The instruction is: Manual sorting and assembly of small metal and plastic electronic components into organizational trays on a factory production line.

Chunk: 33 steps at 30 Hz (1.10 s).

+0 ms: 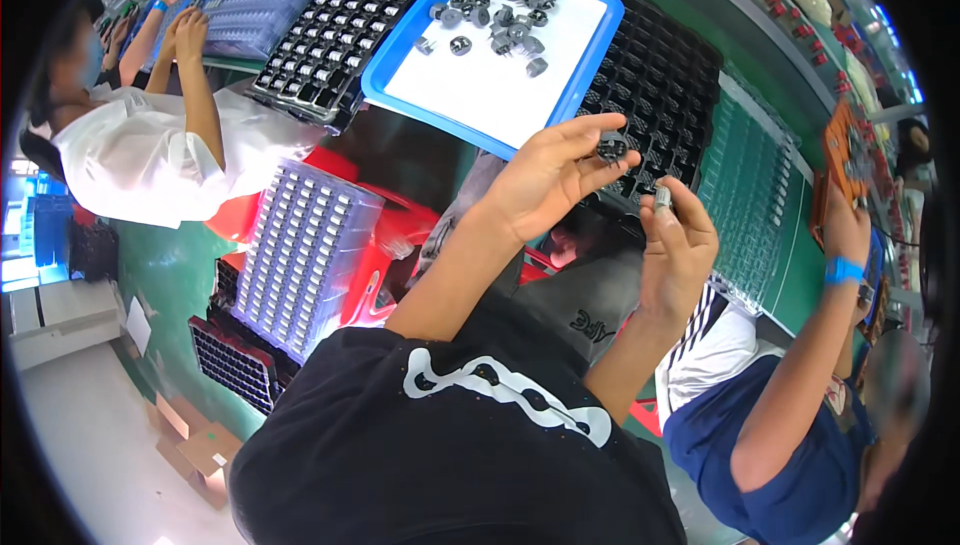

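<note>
Between the thumb and fingers of my left hand is a small dark round part, raised over the near edge of a black compartment tray. Just right of it, my right hand pinches a small silver cylinder with a dark tip, upright in the fingertips. The two pieces are apart. Ahead of my hands lies a blue tray lined with a white sheet. Several loose dark grey round parts are scattered toward its far side.
Left of the blue tray, another black tray holds rows of silver pieces. Clear plastic trays lie to the right. A clear tray stack stands by a red stool. Co-workers sit at left and right.
</note>
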Motion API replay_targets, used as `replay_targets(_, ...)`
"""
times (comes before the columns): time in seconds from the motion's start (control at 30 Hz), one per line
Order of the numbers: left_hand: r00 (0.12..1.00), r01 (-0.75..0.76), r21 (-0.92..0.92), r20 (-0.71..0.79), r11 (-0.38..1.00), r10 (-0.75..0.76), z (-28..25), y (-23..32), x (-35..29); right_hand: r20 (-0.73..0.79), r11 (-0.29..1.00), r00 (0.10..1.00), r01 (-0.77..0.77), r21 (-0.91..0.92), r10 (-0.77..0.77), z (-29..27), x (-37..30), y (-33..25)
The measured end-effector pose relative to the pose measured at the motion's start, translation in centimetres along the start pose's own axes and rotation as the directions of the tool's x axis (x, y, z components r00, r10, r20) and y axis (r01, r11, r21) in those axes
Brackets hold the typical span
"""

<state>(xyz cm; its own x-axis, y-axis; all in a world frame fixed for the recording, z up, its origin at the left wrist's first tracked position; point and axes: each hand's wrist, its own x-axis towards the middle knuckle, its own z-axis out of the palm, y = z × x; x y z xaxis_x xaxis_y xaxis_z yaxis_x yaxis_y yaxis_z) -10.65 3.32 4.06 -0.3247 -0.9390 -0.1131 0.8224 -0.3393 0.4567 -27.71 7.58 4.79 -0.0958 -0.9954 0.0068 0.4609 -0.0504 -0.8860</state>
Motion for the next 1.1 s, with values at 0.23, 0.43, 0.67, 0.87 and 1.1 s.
replay_targets(0.23,0.993,0.042,0.149,0.105,0.988,-0.058,0.2,-0.1,-0.8,0.137,0.923,0.935,0.346,-0.168,-0.326,1.8,-1.3,0.3)
replay_targets(0.43,0.972,0.142,0.162,0.164,0.977,-0.168,0.9,-0.6,-2.1,0.284,0.765,0.858,0.512,-0.392,-0.428,1.0,-2.0,0.2)
replay_targets(0.67,0.987,0.123,0.170,0.082,0.978,-0.138,0.8,-1.1,-3.7,0.343,0.705,0.800,0.597,-0.383,-0.492,1.3,-3.5,1.8)
replay_targets(0.87,0.992,0.034,0.283,0.111,0.959,-0.068,-0.9,-2.0,-4.8,0.349,0.684,0.826,0.562,-0.464,-0.442,2.2,-4.8,2.4)
replay_targets(1.1,0.982,0.002,0.333,0.177,0.943,-0.065,-1.3,-2.2,-5.7,0.365,0.643,0.803,0.595,-0.482,-0.470,2.4,-5.9,2.4)
